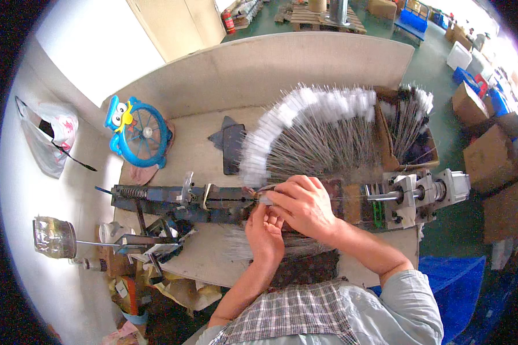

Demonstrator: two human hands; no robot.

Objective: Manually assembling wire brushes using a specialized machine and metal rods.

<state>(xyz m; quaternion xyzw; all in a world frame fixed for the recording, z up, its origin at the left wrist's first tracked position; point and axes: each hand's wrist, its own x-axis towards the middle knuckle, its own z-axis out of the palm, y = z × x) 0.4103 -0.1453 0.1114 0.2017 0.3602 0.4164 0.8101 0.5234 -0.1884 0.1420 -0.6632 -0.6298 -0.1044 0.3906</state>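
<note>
My right hand (305,204) is closed, its fingertips pinched together at the middle of a long dark metal bench machine (230,198). Just below and left of it, my left hand (265,236) has curled fingers, with the tips reaching up to the same spot. A small whitish piece (263,199) shows at the fingertips, mostly hidden by them. A thin wire (351,199) runs from beside my right hand to the metal spindle (391,196) at the right. Behind my hands lies a fanned pile of twisted-wire brushes (322,138) with white bristle ends.
A carton (385,138) of more brushes stands right of the pile. Back left are a blue toy-shaped fan (145,133) and a dark phone (233,149). A raised board (305,63) edges the bench's rear. A lever arm with a taped weight (54,237) juts out left.
</note>
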